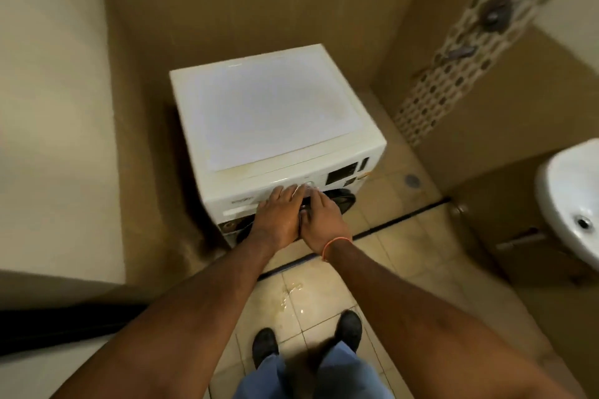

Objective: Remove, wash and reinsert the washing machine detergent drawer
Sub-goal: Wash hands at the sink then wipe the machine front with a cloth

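Tiled bathroom — both hands (299, 214) flat against boxy white washing machine (269, 116).

White washbasin (564, 201) at right, patterned tile strip (453, 74) on wall, wet patch (291, 295) on floor tiles

Bare forearms, orange wrist thread (335, 244), blue trousers (311, 376), black shoes (348, 329)

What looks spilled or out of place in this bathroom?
A wet puddle shines on the floor tiles, between the person's shoes and the washing machine. It could be slippery. Nothing else stands out.
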